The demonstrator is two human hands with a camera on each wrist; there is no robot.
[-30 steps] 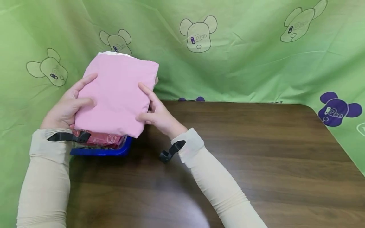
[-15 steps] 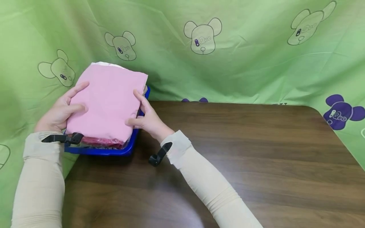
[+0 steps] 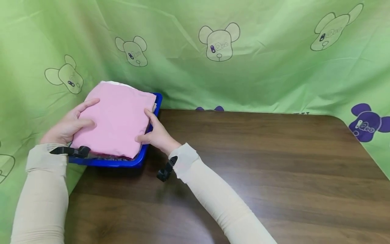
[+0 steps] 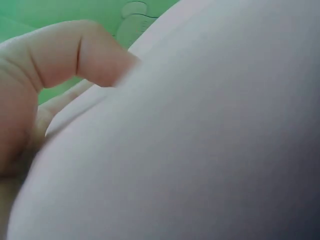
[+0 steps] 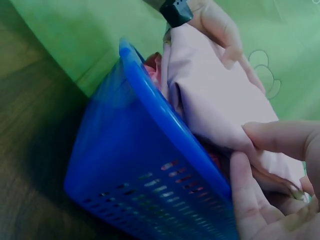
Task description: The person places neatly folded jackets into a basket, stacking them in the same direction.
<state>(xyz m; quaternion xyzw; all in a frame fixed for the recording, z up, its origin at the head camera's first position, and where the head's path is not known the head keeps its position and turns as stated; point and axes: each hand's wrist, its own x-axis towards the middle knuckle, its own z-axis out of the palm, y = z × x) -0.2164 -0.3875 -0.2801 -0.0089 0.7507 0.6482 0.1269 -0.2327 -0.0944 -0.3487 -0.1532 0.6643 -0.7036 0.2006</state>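
Note:
A folded pink cloth point(image 3: 114, 118) with a white edge along its far side lies over the top of a blue plastic basket point(image 3: 114, 163) at the left of the table. My left hand point(image 3: 67, 126) grips its left side, thumb on top. On the opposite side, my right hand point(image 3: 156, 135) pinches the edge, with thumb above and fingers below. From the right wrist view, the cloth point(image 5: 215, 90) sits at the slotted basket's point(image 5: 125, 135) rim, with reddish contents point(image 5: 154, 70) showing beneath. In the left wrist view the pale cloth point(image 4: 190, 145) fills most of the picture.
A brown wooden table point(image 3: 243, 176) extends to the right of the basket. Behind it and along the left hangs a green curtain point(image 3: 176, 44) printed with bear-like heads. Each wrist wears a black camera mount point(image 3: 167, 169).
Both hands have lowered the pink cloth down and slightly left onto the basket. It now covers most of the reddish contents seen earlier, and more of the basket's right rim shows.

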